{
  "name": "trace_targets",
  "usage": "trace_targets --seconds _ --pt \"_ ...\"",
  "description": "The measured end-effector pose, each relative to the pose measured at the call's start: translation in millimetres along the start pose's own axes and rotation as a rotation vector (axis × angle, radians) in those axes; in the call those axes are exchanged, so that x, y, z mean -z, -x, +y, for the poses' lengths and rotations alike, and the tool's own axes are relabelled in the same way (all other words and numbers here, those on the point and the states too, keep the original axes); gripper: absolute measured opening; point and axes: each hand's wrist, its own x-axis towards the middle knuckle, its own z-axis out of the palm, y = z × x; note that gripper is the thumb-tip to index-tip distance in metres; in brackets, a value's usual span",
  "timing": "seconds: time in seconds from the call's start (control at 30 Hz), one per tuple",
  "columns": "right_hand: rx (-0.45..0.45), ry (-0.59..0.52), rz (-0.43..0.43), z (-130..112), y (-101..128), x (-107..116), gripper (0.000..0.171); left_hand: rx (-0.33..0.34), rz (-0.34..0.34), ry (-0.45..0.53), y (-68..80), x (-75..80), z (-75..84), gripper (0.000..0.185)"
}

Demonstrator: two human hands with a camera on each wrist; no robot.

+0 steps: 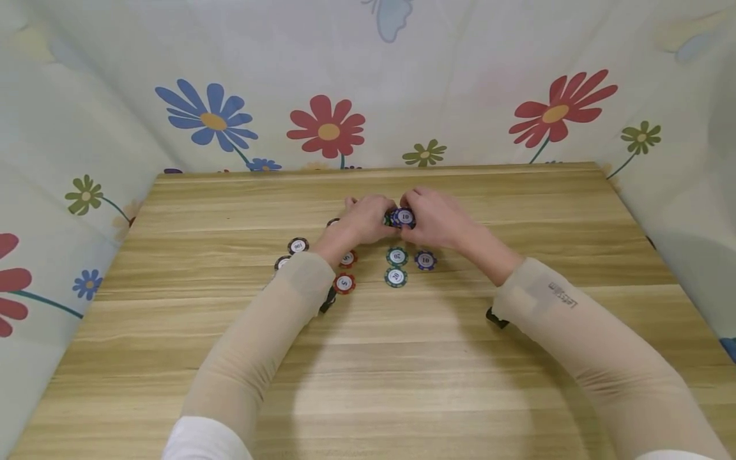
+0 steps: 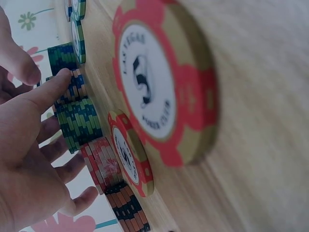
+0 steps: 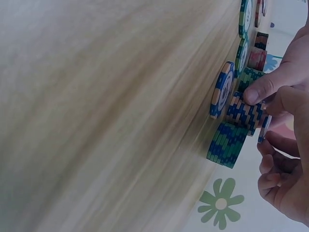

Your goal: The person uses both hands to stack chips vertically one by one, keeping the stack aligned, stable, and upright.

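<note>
My right hand (image 1: 434, 217) pinches a blue poker chip (image 1: 405, 216) marked 10, just above the row of stacks. The same chip (image 3: 264, 129) is tilted on edge between thumb and fingers in the right wrist view. My left hand (image 1: 368, 219) holds the stack of blue poker chips (image 2: 77, 87), thumb on its near side, other fingers reaching behind the row. Beside that stack stand two stacks of green poker chips (image 2: 79, 124) (image 3: 227, 145), one on each side. Further left come a red stack (image 2: 101, 162) and a black one (image 2: 128, 208).
Loose chips lie in front of the stacks: a blue 10 (image 1: 425, 260), two green 20s (image 1: 397, 257), two red 5s (image 1: 344, 283) and black 100s (image 1: 298, 245). They rest on a wooden table (image 1: 402, 383). Behind it hangs a flowered curtain (image 1: 460, 83).
</note>
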Motion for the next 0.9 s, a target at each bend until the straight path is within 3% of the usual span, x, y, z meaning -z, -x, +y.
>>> trace_targets --seconds 0.23,0.9 --pt "-0.013 -0.008 -0.013 0.7 -5.4 -4.3 0.059 -0.004 0.000 0.006 -0.6 -0.7 -1.2 0.035" --pt "-0.009 -0.034 0.012 -0.3 -9.6 -6.7 0.052 -0.018 0.005 -0.002 -2.9 -1.6 -2.9 0.035"
